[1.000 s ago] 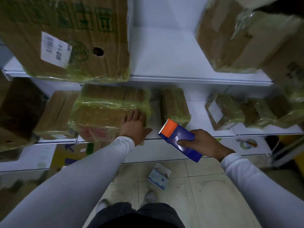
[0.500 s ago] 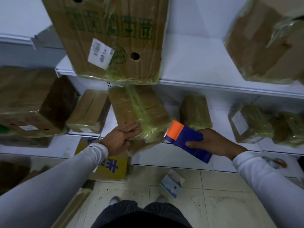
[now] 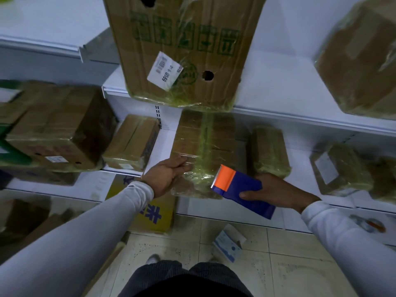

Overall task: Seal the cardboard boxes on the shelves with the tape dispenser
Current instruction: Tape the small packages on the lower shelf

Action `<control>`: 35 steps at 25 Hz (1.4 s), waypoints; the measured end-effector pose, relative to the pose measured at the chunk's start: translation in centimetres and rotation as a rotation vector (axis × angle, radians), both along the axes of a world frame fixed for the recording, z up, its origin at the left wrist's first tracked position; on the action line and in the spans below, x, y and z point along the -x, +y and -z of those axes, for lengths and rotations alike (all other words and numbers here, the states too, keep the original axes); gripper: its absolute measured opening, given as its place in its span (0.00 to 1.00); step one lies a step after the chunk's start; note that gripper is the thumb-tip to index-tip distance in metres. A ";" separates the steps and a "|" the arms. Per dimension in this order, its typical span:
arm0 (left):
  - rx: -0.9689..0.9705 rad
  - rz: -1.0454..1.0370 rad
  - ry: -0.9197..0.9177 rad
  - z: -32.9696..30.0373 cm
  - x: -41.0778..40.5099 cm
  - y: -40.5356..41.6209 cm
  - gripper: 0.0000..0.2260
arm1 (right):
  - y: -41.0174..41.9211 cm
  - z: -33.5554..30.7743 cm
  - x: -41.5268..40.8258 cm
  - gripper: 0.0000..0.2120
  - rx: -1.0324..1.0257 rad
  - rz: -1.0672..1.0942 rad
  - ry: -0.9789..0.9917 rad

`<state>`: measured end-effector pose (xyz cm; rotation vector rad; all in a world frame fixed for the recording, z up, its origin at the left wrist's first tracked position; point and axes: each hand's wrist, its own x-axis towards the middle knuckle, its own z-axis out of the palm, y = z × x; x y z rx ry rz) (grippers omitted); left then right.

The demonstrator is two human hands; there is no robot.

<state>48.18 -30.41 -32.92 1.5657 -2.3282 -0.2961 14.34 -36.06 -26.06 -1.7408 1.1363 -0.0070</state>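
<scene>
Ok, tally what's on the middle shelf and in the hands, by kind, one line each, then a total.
Tape-wrapped cardboard boxes on the middle shelf: 6, counting the one that the left hand touches; the far right edge is blurred, so maybe more.
Tape dispensers: 1, the blue and orange one in the right hand.
Total: 7

A stockroom: white metal shelves point(image 3: 300, 121) hold taped cardboard boxes point(image 3: 180, 50) (one bears a barcode label point(image 3: 164, 70)) above tiled floor point(image 3: 289, 264).
</scene>
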 end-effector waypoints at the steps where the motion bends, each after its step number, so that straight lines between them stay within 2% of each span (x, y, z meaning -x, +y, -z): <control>1: -0.010 0.002 -0.003 0.0 0.1 0.0 0.19 | 0.1 0.0 -0.2 0.18 0.001 -0.005 -0.001; 4: -0.148 -0.045 0.117 -0.6 -0.1 0.1 0.24 | 0.6 -0.3 -0.7 0.20 -0.003 -0.016 -0.006; 8: -0.329 -0.118 0.556 -2.4 0.7 0.2 0.16 | 1.2 -0.8 -1.9 0.22 0.003 -0.021 -0.025; 11: -0.515 -0.045 0.661 -3.2 1.4 0.1 0.16 | 1.5 -0.9 -3.5 0.20 -0.001 -0.037 -0.043; 14: -0.603 0.021 0.762 -3.4 1.4 0.3 0.16 | 1.9 -0.9 -5.1 0.21 0.006 -0.055 -0.054; 18: -0.699 -0.059 0.981 -3.4 0.7 1.3 0.11 | 2.4 -0.8 -6.8 0.26 0.009 -0.091 -0.076; 22: -0.612 -0.124 0.906 -3.0 -0.2 2.2 0.11 | 2.4 -0.5 -8.1 0.15 0.013 -0.153 -0.087; 27: -0.579 -0.210 0.875 -2.6 -2.3 2.7 0.11 | 1.1 -1.3 -7.9 0.18 -0.028 -0.224 -0.044; 30: -0.561 -0.358 0.939 -2.5 -5.4 2.6 0.11 | -0.4 -2.3 -5.6 0.06 -0.029 -0.235 -0.021; 31: -0.557 -0.387 0.935 -2.4 -6.0 2.4 0.10 | -0.8 -2.5 -4.9 0.06 -0.043 -0.223 -0.016; 35: -0.560 -0.437 0.876 -1.9 -5.7 1.2 0.07 | -2.0 -2.3 -4.1 0.23 -0.058 -0.153 0.065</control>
